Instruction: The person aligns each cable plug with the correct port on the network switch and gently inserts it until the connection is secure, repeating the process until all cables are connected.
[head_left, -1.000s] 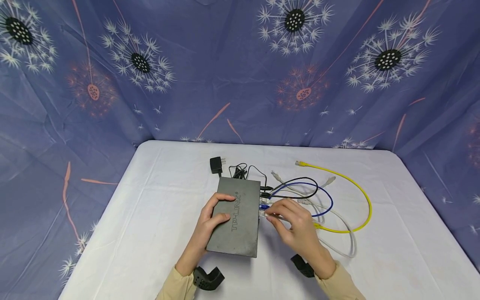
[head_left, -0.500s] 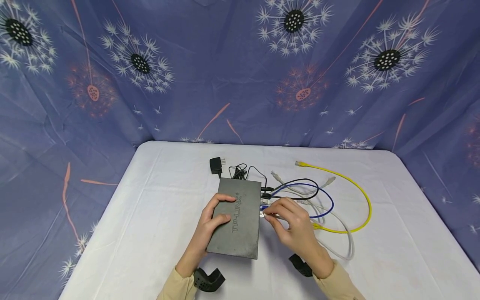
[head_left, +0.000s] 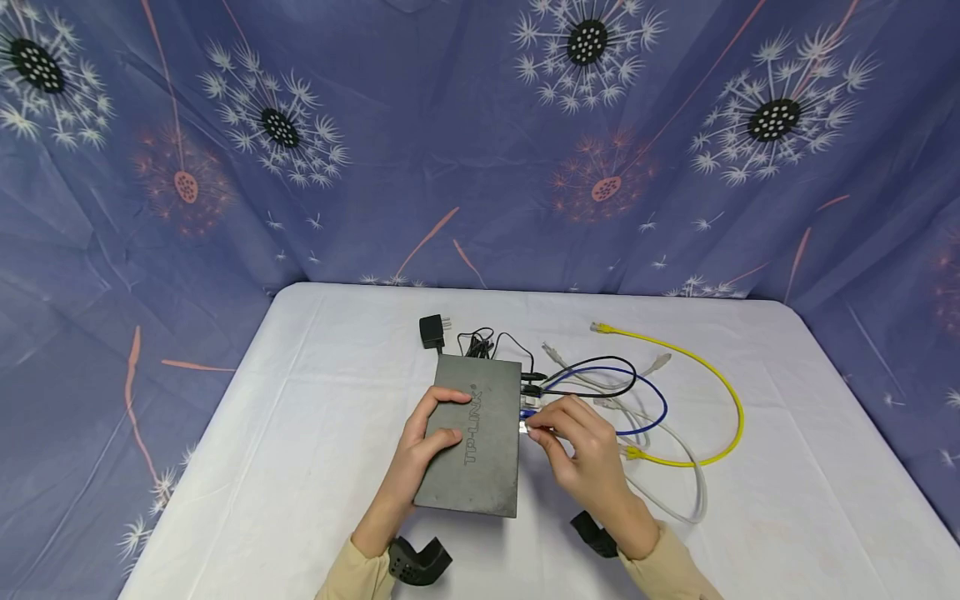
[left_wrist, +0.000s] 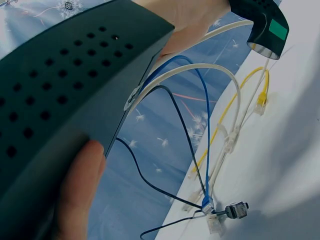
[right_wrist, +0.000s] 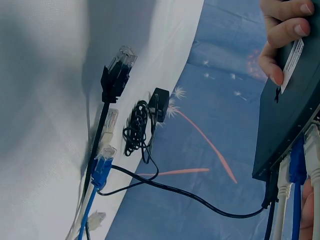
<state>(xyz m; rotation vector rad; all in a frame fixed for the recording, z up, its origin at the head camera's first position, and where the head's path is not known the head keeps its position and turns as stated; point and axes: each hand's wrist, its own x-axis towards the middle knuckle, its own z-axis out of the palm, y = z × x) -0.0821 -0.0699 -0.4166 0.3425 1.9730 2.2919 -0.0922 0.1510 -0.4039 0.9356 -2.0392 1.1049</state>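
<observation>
box [head_left: 480, 487]: matt, smooth, metal-looking; paper-look label [right_wrist: 293, 65] on its underside. right of box: smooth plastic yellow cable [head_left: 741, 410]. beyond box: plastic adapter [head_left: 432, 330], creased cloth curtain [head_left: 435, 125]. under box: matt tablecloth [head_left: 315, 433].

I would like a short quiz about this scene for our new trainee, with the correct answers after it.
1. Multiple choice: what does the left hand grip?
a) the black adapter
b) the dark box marked TP-LINK
c) a screwdriver
2. True or false: neither end of the yellow cable is plugged into the box.
3. Fill in: in the right wrist view, the plug that sits between two pale plugs is ____ in colour.

Key:
1. b
2. True
3. blue
</observation>
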